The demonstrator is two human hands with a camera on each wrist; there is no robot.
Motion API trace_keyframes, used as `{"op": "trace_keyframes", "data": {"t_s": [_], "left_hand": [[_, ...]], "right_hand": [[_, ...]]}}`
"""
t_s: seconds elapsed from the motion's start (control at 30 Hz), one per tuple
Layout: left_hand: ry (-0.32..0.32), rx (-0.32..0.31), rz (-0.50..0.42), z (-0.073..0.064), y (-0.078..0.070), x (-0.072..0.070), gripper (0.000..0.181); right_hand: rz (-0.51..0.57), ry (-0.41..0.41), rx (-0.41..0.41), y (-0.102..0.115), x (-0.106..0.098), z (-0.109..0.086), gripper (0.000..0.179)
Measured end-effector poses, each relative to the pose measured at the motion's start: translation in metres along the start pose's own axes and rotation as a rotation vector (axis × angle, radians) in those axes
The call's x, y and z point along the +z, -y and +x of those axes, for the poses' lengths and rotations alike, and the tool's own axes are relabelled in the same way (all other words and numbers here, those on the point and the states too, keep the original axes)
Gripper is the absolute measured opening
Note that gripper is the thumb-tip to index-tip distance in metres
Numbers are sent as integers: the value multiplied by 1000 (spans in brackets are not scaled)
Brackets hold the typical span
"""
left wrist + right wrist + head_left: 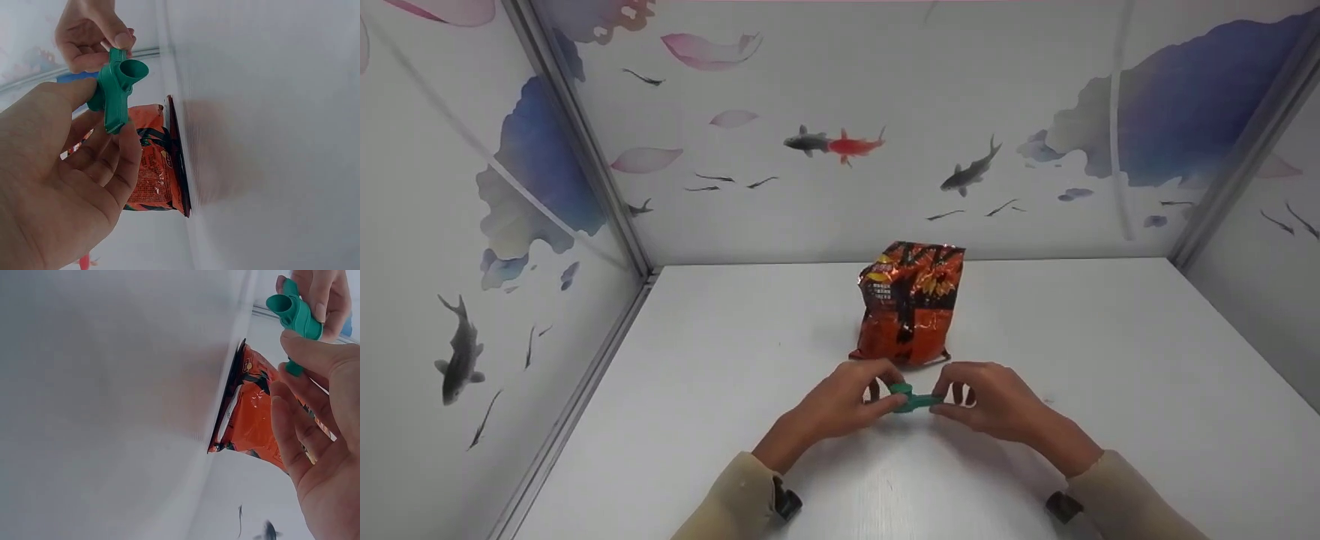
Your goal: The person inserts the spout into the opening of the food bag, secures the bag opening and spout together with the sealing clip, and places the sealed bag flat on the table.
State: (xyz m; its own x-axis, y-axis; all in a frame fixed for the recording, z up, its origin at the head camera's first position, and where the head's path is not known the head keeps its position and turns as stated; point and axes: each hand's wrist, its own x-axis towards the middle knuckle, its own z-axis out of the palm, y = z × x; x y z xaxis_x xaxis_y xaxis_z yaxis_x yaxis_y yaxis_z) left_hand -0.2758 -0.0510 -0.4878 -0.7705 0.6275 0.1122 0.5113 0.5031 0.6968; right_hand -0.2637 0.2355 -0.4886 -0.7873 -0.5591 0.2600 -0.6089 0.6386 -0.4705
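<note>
A green plastic bag clip with a pouring spout (916,402) is held between both hands, above the table in front of the bag. My left hand (851,397) pinches its spout end between thumb and fingers. At the other end, the thumb and index finger of my right hand (994,399) pinch the narrow bar. The clip's round hollow spout (134,68) faces the table side in the left wrist view. Behind both hands stands an orange and black snack bag (911,307), upright and leaning slightly; the hands are apart from it.
The white tabletop (720,337) spreads out around the hands and bag. White panels with painted fish and petals (885,82) enclose the back and both sides, joined by grey metal frame strips (577,142).
</note>
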Motion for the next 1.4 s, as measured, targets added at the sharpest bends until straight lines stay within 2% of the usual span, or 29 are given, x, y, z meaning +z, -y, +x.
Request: {"op": "trace_keyframes", "data": {"t_s": [0.1,0.23,0.37,0.47,0.67,0.8,0.97,1.23,1.4], "left_hand": [[2,-26,29,-1,-2,1,26],[-3,-67,92,-2,-4,3,28],[-22,-79,130,-2,-6,5,29],[-49,-57,176,-3,-8,6,29],[-145,36,331,-4,-10,10,29],[-181,55,386,-4,-11,11,30],[-189,34,368,-4,-13,10,31],[-226,6,319,-3,-8,10,31],[-250,-4,293,-4,-7,8,31]], "right_hand": [[12,-23,-20,2,2,0,23],[23,-21,-2,3,4,1,24],[21,-17,18,4,5,2,23],[12,-32,2,5,5,3,22],[-19,-69,-48,7,8,5,19],[-23,-79,-51,7,8,5,17],[-17,-87,-36,7,8,5,17],[-3,-151,-35,6,5,2,26],[6,-139,-25,6,6,0,22]]}}
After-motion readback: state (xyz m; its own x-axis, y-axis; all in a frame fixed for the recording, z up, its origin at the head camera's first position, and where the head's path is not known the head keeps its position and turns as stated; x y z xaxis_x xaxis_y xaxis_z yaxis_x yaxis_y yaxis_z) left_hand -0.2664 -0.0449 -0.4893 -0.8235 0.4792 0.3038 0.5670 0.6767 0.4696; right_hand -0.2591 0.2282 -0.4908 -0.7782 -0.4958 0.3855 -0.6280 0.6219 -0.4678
